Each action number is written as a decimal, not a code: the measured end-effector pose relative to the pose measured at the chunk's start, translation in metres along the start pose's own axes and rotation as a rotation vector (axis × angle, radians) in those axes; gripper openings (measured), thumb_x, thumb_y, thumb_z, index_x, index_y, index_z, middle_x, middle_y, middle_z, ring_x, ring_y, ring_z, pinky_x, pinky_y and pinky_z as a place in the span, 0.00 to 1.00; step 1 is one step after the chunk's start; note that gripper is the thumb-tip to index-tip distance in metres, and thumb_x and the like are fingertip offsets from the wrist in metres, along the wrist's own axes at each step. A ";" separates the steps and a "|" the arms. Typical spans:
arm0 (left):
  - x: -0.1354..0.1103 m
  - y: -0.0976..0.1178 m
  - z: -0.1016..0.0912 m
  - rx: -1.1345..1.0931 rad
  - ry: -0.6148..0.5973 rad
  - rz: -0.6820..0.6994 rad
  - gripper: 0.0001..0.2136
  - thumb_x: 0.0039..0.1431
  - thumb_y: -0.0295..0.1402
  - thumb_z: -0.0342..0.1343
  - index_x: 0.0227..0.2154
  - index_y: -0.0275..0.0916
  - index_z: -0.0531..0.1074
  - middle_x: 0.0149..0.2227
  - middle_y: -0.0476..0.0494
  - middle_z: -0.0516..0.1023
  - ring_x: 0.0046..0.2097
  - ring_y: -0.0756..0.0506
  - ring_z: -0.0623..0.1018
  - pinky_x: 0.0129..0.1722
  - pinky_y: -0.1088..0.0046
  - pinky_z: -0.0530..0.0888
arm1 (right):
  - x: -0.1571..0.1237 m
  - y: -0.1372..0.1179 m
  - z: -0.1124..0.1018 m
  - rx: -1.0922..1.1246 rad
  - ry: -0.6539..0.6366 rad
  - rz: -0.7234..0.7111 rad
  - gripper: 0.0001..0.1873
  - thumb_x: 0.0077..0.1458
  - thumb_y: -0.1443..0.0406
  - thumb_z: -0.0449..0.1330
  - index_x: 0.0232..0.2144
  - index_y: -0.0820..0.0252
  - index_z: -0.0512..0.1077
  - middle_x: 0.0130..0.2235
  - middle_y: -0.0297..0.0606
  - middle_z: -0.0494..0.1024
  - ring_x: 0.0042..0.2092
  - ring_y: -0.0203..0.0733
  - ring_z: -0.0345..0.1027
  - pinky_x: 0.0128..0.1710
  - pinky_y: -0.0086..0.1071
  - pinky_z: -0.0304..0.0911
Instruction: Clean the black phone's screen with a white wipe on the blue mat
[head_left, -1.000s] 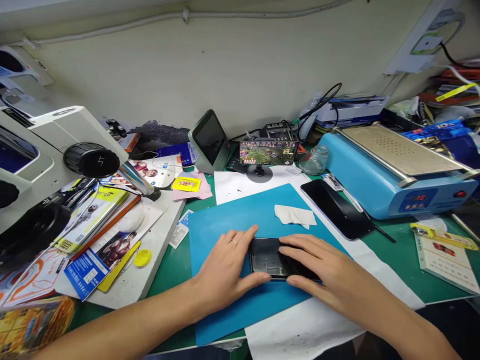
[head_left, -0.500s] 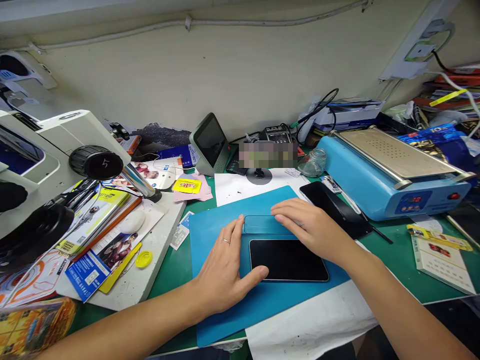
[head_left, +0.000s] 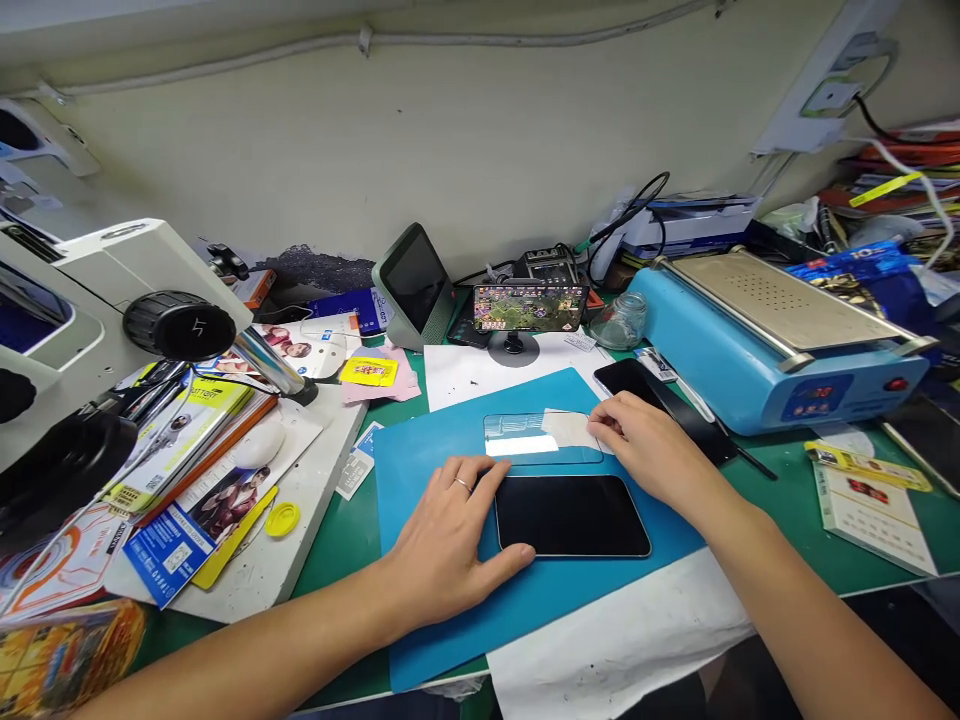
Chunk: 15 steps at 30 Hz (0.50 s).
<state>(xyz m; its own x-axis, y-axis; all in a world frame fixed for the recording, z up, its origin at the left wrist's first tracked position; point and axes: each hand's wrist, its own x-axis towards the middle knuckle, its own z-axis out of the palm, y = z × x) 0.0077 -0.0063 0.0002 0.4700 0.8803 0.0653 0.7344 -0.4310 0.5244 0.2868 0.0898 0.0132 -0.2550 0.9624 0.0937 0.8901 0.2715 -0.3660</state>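
Observation:
A black-screened phone point(head_left: 574, 515) lies face up on the blue mat point(head_left: 450, 640). My left hand point(head_left: 454, 535) is open at its left side, the thumb by its lower left corner and the forefinger at the upper left corner. Just beyond the phone is a clear, dark-edged glass screen protector point(head_left: 517, 443), with bright reflections on its surface. The thumb and fingers of my right hand point(head_left: 645, 440) are closed at the protector's right end. Whether its far edge touches the mat I cannot tell.
A phone showing a game point(head_left: 532, 308) stands behind the mat. To the right are another dark phone point(head_left: 637, 380) and a blue heating machine point(head_left: 750, 370). A microscope point(head_left: 150, 280) and stacked packets point(head_left: 187, 430) crowd the left. A glass jar point(head_left: 621, 320) sits at the back.
My right hand has shifted right along the protector to its end. Bright reflections now show on the glass. The left fingers have drawn back from its left end towards the phone.

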 end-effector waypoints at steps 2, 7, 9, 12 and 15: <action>0.001 0.001 -0.001 -0.002 -0.012 0.008 0.34 0.64 0.49 0.59 0.67 0.41 0.57 0.62 0.36 0.67 0.60 0.32 0.67 0.59 0.46 0.71 | 0.000 0.000 0.000 -0.004 0.002 0.018 0.15 0.63 0.59 0.50 0.31 0.56 0.73 0.35 0.40 0.75 0.35 0.45 0.72 0.35 0.37 0.66; 0.001 0.002 -0.003 -0.015 -0.003 0.023 0.32 0.62 0.51 0.61 0.63 0.43 0.62 0.59 0.37 0.68 0.59 0.32 0.68 0.57 0.46 0.72 | -0.001 0.004 0.003 -0.037 0.046 0.053 0.13 0.61 0.59 0.50 0.34 0.56 0.73 0.37 0.41 0.74 0.35 0.45 0.71 0.33 0.37 0.64; 0.001 0.002 -0.003 -0.018 0.005 0.029 0.31 0.62 0.51 0.61 0.63 0.43 0.63 0.59 0.37 0.68 0.59 0.32 0.68 0.57 0.46 0.72 | -0.001 0.005 0.001 -0.049 0.051 0.048 0.14 0.61 0.59 0.50 0.30 0.56 0.72 0.35 0.40 0.73 0.33 0.44 0.70 0.31 0.37 0.63; 0.001 0.001 -0.003 -0.011 0.015 0.052 0.31 0.62 0.50 0.61 0.62 0.42 0.63 0.59 0.37 0.68 0.59 0.32 0.68 0.57 0.47 0.72 | -0.004 0.007 -0.010 -0.068 0.104 0.061 0.15 0.62 0.59 0.48 0.29 0.55 0.70 0.35 0.42 0.74 0.34 0.46 0.70 0.32 0.39 0.62; 0.001 0.000 -0.003 -0.006 0.036 0.076 0.30 0.62 0.49 0.61 0.62 0.42 0.63 0.58 0.37 0.68 0.59 0.33 0.67 0.57 0.47 0.72 | -0.018 0.006 -0.027 -0.085 0.218 0.092 0.14 0.63 0.58 0.48 0.32 0.55 0.70 0.38 0.45 0.75 0.39 0.51 0.71 0.36 0.42 0.64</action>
<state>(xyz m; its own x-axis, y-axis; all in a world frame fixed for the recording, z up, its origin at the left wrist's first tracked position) 0.0067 -0.0050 0.0024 0.5062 0.8518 0.1353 0.6941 -0.4954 0.5222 0.3071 0.0748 0.0342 -0.0921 0.9599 0.2647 0.9368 0.1736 -0.3037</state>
